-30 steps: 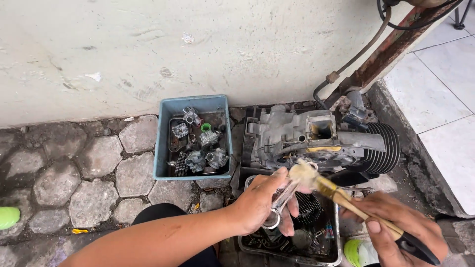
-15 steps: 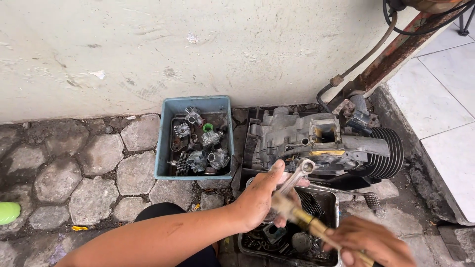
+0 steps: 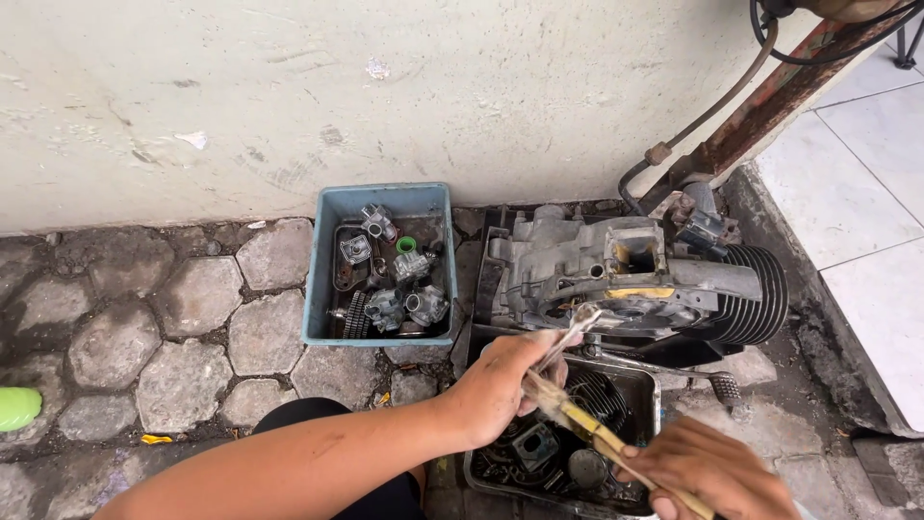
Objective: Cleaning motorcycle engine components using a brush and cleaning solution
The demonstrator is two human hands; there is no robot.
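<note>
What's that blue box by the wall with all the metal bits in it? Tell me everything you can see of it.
The blue tub is a rectangular, open-topped plastic bin, light blue and grimy, its inside dark with dirt. It sits flat on the cobbled paving, its far end near the pale wall and its right side close to the engine block. Inside lie small grey metal engine parts, a ribbed piece and one green cap. Neither hand touches it; the left hand is nearest.

**Hidden / cut off**

Right hand cut by bottom edge; brush handle end out of frame. Metal part in left hand mostly covered by fingers, kind unclear. Green object cut at left edge. Tray contents dark, indistinct.
</note>
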